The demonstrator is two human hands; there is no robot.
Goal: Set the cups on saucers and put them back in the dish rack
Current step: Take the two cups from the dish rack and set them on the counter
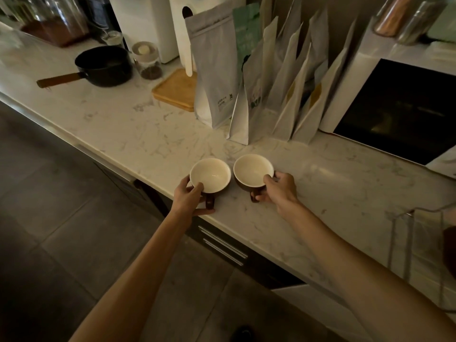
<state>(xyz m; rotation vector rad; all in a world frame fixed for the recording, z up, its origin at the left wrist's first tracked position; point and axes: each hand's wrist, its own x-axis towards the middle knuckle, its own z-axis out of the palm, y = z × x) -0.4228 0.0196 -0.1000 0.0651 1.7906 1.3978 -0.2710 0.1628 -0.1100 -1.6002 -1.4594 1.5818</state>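
Cups are what both hands hold now: the left cup (210,175) and the right cup (253,171) stand upright and side by side on the marble surface (345,188), near its front edge, almost touching each other. The left hand (190,195) grips its cup at the rim and the dark handle. The right hand (278,188) pinches the other cup by its handle, with the thumb on the rim. I see no saucer in this view, so the cups are not yet set on anything.

To do this step well, I think each cup should be lifted straight up and kept level, with some space between them so the rims do not knock together.

Both cups look empty, white inside and brown outside. The wire dish rack (419,245) stands at the right edge, and something dark sits in it, but I cannot tell what. A black saucepan (104,65) seems empty. A small glass jar (148,62) holds dark grains at its bottom.
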